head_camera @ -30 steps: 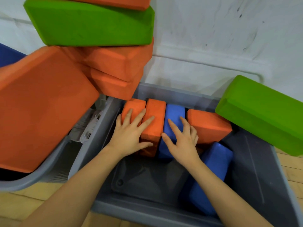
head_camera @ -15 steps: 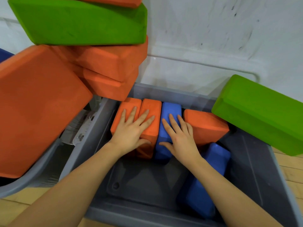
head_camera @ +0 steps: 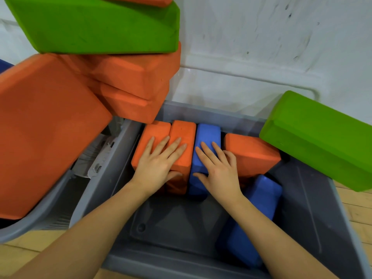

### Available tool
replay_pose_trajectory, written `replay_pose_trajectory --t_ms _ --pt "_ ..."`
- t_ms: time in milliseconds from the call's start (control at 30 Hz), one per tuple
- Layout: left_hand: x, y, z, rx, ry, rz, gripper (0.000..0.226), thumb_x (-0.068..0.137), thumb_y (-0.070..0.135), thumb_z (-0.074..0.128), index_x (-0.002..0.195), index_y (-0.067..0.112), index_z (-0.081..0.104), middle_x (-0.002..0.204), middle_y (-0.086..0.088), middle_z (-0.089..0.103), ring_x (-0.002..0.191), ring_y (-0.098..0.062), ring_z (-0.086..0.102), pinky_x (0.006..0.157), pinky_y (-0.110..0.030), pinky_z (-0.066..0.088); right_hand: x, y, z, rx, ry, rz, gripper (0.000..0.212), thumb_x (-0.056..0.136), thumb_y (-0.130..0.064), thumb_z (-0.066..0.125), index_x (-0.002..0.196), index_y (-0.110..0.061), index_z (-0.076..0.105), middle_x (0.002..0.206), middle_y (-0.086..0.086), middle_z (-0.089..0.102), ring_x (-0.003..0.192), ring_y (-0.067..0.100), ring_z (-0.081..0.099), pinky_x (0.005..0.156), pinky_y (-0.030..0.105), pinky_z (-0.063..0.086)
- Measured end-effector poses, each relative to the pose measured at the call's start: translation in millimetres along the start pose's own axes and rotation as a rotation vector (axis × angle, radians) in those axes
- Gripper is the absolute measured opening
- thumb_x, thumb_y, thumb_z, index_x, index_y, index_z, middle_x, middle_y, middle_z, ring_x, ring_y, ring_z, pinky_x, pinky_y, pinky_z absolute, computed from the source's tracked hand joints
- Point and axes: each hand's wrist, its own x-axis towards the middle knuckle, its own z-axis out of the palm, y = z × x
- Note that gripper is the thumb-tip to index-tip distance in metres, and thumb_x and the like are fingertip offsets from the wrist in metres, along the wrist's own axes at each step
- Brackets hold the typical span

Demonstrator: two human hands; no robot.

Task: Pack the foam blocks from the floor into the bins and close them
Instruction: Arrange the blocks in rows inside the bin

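Note:
A grey bin [head_camera: 310, 222] sits in front of me against the wall. At its far end two orange blocks [head_camera: 182, 133] and a blue block [head_camera: 207, 133] stand on edge side by side. My left hand [head_camera: 159, 166] lies flat, fingers spread, on the two orange blocks. Flat on the blue block rests my right hand [head_camera: 217, 170]. Another orange block [head_camera: 253, 152] leans to the right of them. A second blue block [head_camera: 253, 218] lies tilted along the bin's right side, under my right forearm.
A green block [head_camera: 320, 137] rests on the bin's far right rim. To the left, a second grey bin [head_camera: 40, 214] overflows with a large orange block [head_camera: 44, 129], stacked orange blocks [head_camera: 136, 77] and a green one [head_camera: 96, 25]. White wall behind, wooden floor below.
Both hands have slid slightly forward on top of the standing blocks and flattened, and the blocks stand closer together. The view has shifted a little to the left.

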Motion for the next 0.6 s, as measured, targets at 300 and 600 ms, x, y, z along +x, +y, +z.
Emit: replay_pose_trajectory --t_ms 300,600 --pt "-3.0 20.7 -17.6 -0.17 -0.155 -0.093 0.068 0.082 0.056 0.034 0.138 0.019 0.045 0.146 -0.004 0.041 0.135 -0.03 0.037 0.11 -0.049 0.022 -26.2 22.4 -37.6 0.313 -0.172 0.161 0.056 0.087 -0.055 0.041 0.139 -0.035 0.042 0.149 -0.011 0.034 0.136 0.012 0.028 0.101 0.027 0.014" --pt "62.3 91.5 -31.3 -0.309 0.021 -0.062 0.056 0.087 0.045 0.037 0.123 0.01 0.06 0.13 -0.014 0.056 0.118 -0.033 0.054 0.099 -0.043 0.037 -79.5 62.7 -58.4 -0.031 -0.311 0.724 0.056 0.091 -0.048 0.049 0.139 -0.021 0.043 0.14 0.011 0.044 0.114 0.038 0.047 0.092 0.046 0.039"
